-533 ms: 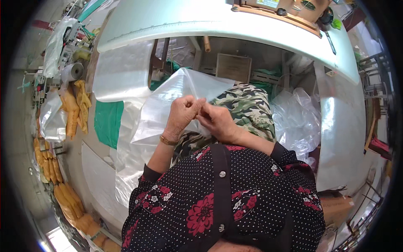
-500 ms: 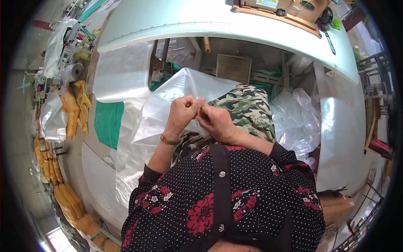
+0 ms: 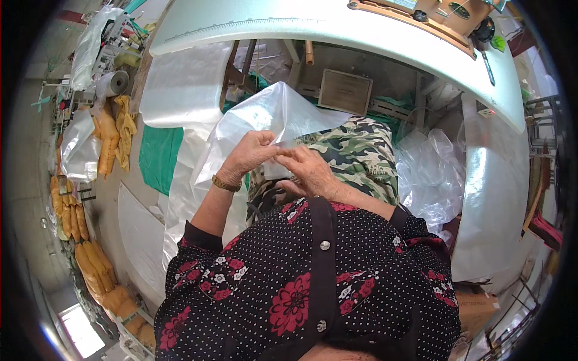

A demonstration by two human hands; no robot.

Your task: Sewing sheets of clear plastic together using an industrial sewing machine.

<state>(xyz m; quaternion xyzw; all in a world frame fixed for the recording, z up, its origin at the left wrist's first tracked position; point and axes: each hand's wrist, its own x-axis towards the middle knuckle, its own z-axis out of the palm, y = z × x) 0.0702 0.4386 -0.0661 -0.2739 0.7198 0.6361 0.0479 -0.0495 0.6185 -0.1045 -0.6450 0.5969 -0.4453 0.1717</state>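
A clear plastic sheet (image 3: 241, 127) lies across my lap, peaked at its far side and draped down to the left. My left hand (image 3: 248, 157) is closed in a pinch on the sheet's edge, just over my knees. Close beside its fingertips is my right hand (image 3: 310, 173), fingers loosely stretched and thumb apart. Its fingertips are slightly blurred and reach toward the pinched edge. Whether they touch the film is hard to see. Camouflage-patterned cloth (image 3: 361, 150) covers my legs under the sheet.
Ahead stands a pale worktable (image 3: 259, 30) with a ruler scale and a brown wooden device (image 3: 415, 18). Crumpled clear plastic (image 3: 430, 171) is heaped at my right. On the left are flat film (image 3: 183, 90), green sheeting (image 3: 161, 157) and orange bundles (image 3: 96, 271). A cardboard box (image 3: 475, 307) sits at right rear.
My right hand's fingers have loosened from a closed pinch and spread. My left hand has shifted slightly left, still pinching the sheet. The whole view has tilted a little.
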